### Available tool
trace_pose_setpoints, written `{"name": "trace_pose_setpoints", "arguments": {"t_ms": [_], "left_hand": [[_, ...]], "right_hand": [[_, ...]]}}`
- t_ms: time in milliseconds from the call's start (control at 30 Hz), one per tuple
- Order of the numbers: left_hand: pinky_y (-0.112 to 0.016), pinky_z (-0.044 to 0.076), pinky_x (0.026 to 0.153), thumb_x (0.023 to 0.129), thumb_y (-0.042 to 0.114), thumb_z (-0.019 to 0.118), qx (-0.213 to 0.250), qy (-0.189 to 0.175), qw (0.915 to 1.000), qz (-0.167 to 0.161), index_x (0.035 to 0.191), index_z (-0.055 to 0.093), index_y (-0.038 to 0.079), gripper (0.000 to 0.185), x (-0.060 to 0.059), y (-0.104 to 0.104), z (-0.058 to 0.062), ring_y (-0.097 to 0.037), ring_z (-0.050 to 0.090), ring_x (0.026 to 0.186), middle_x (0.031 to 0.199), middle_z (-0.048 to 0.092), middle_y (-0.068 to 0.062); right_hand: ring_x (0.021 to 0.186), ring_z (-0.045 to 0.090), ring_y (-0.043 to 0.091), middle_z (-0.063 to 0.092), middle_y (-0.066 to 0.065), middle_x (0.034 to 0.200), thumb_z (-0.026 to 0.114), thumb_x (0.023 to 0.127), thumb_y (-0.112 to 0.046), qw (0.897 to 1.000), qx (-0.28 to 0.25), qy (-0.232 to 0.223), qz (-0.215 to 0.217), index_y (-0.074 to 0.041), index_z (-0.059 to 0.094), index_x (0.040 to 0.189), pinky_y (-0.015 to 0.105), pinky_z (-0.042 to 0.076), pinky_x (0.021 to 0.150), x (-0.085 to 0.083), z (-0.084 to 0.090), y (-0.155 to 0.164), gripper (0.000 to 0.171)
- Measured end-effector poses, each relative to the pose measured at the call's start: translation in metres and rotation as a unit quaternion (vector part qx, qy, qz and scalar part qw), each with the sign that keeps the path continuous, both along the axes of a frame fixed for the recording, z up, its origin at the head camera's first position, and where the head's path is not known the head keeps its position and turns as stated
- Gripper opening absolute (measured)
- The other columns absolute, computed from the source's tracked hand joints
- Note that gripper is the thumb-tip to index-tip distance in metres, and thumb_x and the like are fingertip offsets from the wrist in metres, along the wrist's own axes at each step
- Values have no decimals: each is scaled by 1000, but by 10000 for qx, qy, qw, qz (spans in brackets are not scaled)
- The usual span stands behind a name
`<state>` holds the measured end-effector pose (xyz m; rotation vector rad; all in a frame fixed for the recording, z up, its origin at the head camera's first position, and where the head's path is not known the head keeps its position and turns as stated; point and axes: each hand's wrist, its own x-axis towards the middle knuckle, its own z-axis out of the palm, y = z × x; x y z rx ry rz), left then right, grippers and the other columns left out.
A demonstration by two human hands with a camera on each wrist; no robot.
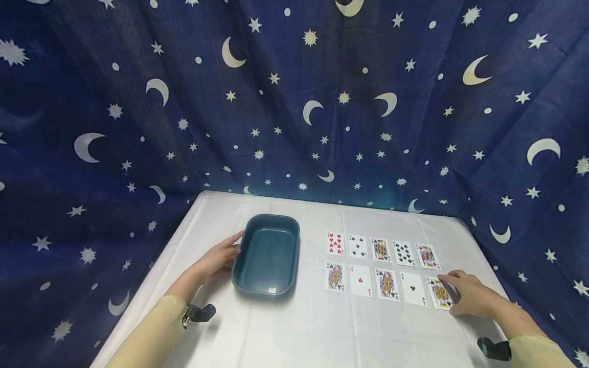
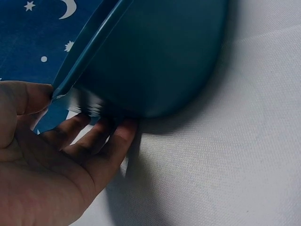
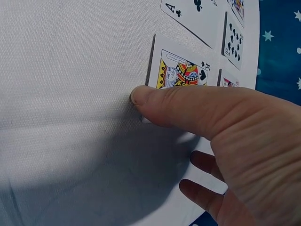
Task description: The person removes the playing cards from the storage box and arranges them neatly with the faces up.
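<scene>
On the white table stands a dark teal rectangular plastic tray (image 1: 271,255), with nothing in it. My left hand (image 1: 216,260) is at the tray's left side; in the left wrist view its fingers (image 2: 123,134) curl below the rim (image 2: 94,44) and hold it there. Over at the right, my right hand (image 1: 474,294) pinches the king of spades (image 1: 439,292) by its edges. The thumb (image 3: 155,101) covers one corner of that card in the right wrist view, and the index fingertip is hidden there. Beside it lies the ace of clubs (image 1: 412,288).
Several face-up playing cards lie in two rows, among them the ace of hearts (image 1: 361,278) and a ten of spades (image 1: 404,253). The table (image 1: 317,332) has a white cloth. Behind it hangs a blue curtain (image 1: 294,112) with moons and stars.
</scene>
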<state>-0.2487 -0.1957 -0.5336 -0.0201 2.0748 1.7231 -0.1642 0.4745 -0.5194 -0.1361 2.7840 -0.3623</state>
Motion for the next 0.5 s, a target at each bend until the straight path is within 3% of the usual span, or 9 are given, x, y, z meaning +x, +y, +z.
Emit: {"name": "trace_pose_setpoints", "arguments": {"t_ms": [167,333,500], "left_hand": [[-67,37,110,104,15,46,8,19,10000,6,164,25,24,64,1,-2,1,-49,32,145,163,27,-26],[-64,38,110,106,17,45,102,77,9999,20,166,17,21,66,3,-9,4,-45,38,144,163,31,-23],[-58,45,107,106,18,47,-126,579,9982,88,166,15,18,68,4,-18,13,-47,40,142,163,29,-24]], "right_hand": [[117,45,55,48,33,133,93,59,-20,10000,-14,74,16,8,53,140,76,39,96,-2,0,-1,94],[117,49,57,54,34,129,89,69,-24,9992,-92,369,79,9,56,137,74,41,95,0,4,0,82],[119,49,59,55,35,130,80,83,-39,9948,88,1014,-3,7,58,136,75,40,94,0,11,-3,74]]}}
